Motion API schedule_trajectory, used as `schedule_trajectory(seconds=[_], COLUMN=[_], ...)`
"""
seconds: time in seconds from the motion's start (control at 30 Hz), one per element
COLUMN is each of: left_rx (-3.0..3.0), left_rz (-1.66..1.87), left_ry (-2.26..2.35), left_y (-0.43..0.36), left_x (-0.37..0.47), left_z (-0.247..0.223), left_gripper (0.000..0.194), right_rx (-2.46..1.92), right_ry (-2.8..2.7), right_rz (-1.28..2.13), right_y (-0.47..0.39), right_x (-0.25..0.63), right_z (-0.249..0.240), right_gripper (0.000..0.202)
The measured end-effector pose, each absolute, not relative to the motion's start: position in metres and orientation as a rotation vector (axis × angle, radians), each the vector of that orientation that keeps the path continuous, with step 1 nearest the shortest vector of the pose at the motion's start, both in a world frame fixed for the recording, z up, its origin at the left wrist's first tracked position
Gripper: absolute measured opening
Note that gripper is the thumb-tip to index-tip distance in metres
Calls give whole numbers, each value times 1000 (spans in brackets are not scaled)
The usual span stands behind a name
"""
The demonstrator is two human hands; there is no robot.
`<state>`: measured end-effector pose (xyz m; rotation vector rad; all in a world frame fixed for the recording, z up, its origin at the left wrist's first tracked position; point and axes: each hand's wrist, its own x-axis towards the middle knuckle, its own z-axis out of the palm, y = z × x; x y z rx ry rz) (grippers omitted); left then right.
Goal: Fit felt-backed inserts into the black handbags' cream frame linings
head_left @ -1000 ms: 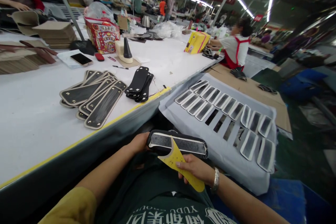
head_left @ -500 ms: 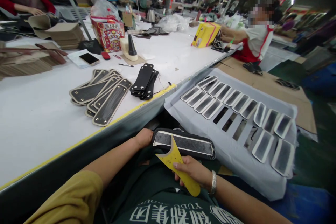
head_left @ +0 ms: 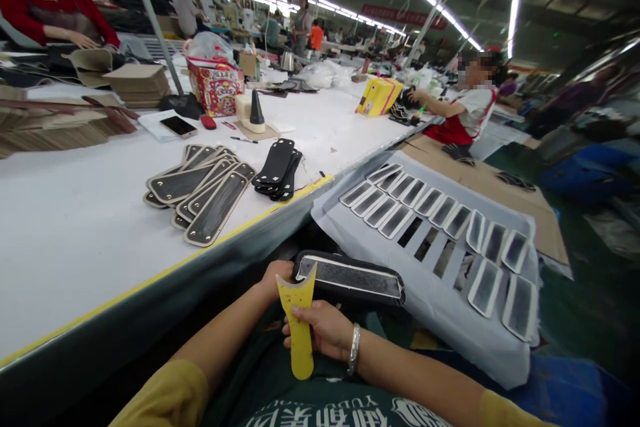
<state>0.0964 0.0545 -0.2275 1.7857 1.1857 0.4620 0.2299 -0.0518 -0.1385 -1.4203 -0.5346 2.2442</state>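
Note:
My left hand is closed around the left end of a long black padded piece, its fingers mostly hidden. The piece lies across my lap, and a grey panel edged with a whitish strip faces up. In my right hand is a flat yellow scraper, gripped about its middle with the thumb on top. Its concave, two-pointed end points up and overlaps the near left edge of the black piece; the rounded end hangs toward my shirt. From this view I cannot tell whether the scraper touches the piece.
On the white table lie fanned grey-black strips with studs and black straps. A grey-covered board at right bears rows of dark panels. A co-worker in a red apron sits beyond it.
My right hand has moved left with the scraper and turned it more upright. My left hand still grips the black piece. The camera view has tilted up slightly.

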Motion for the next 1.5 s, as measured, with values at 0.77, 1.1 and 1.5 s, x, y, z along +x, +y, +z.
schedule_trajectory(seconds=[0.77, 1.1, 1.5], left_rx=[1114, 1283, 1403], left_rz=[890, 882, 871], left_ry=[849, 987, 1097], left_y=[45, 48, 49], left_x=[100, 110, 119], left_z=[-177, -170, -164], left_gripper=[66, 59, 54], right_rx=[-1272, -1163, -1057], right_ry=[-257, -162, -34], right_rz=[2037, 2086, 2134], right_y=[-62, -63, -63], right_x=[197, 198, 197], right_z=[-160, -162, -159], right_gripper=[43, 43, 32])
